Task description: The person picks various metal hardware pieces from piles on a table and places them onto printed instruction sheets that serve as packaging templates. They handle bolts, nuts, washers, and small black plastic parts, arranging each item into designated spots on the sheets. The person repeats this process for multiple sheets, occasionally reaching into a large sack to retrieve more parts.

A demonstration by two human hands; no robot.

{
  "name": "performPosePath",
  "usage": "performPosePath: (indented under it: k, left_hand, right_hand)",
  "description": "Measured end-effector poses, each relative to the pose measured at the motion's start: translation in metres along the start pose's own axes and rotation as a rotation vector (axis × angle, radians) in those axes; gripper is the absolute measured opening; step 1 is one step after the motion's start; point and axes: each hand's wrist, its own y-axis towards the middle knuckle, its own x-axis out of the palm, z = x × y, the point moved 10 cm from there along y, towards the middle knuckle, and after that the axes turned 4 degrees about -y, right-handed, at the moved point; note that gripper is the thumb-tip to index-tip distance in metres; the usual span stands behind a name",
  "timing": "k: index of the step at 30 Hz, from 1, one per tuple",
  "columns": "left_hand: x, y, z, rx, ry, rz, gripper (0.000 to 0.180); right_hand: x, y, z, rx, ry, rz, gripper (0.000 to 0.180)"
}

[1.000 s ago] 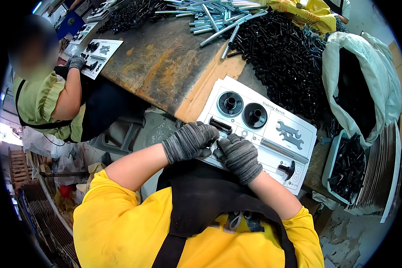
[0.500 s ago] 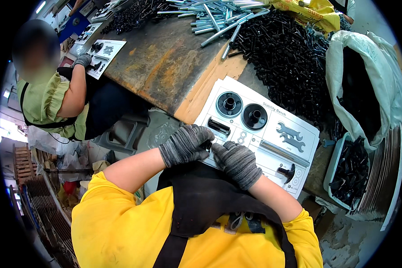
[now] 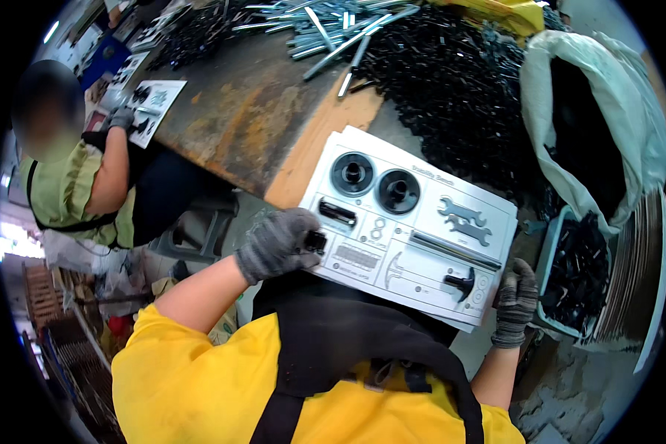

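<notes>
Black hardware (image 3: 316, 242), likely light, stiff: pinch its sides. Left hand (image 3: 275, 246) grips it mid-frame; right hand (image 3: 516, 303), fingers unclear.

Beside a stained worktable (image 3: 226, 122) stands a grey stool (image 3: 219, 229); a light strip (image 3: 50, 31) glows.

A stained table (image 3: 222, 122) bears a loose pile of silver rods (image 3: 362, 43), beside a broad heap of black bolts (image 3: 451, 96) with a yellow bag (image 3: 499, 15) behind it. A white sack (image 3: 640, 111) gapes open to the right, above stacked cardboard sheets (image 3: 633, 274). To the left, a co-worker (image 3: 81, 177) in light green is near a grey stool (image 3: 219, 228).
</notes>
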Motion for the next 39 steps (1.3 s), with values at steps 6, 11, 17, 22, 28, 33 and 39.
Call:
performPosePath:
  k: [6, 11, 17, 22, 28, 33, 39]
  left_hand:
    - [-0.007, -0.037, -0.051, -0.331, -0.044, 0.007, 0.054]
    - [0.006, -0.051, -0.066, -0.474, -0.259, 0.013, 0.053]
    - [0.004, -0.054, -0.086, -0.473, -0.237, 0.093, 0.037]
    - [0.01, -0.063, -0.089, -0.754, -0.764, 0.188, 0.038]
    - [0.016, -0.073, -0.1, -0.742, -0.941, 0.191, 0.047]
    - [0.005, -0.082, -0.114, -0.726, -1.047, 0.274, 0.051]
    - [-0.015, -0.092, -0.187, -0.5, -1.064, 0.502, 0.024]
  right_hand:
    - [0.013, -0.015, 0.003, -0.033, -0.15, -0.139, 0.031]
    - [0.015, -0.007, -0.028, -0.26, -0.384, -0.182, 0.033]
    - [0.011, -0.001, -0.029, -0.321, -0.392, -0.212, 0.027]
    - [0.021, 0.001, -0.018, -0.25, -0.437, -0.335, 0.028]
    - [0.035, -0.001, -0.009, -0.154, -0.482, -0.493, 0.029]
    - [0.044, -0.008, -0.028, -0.221, -0.427, -0.493, 0.034]
    - [0.078, -0.006, -0.074, -0.346, -0.155, -0.506, 0.038]
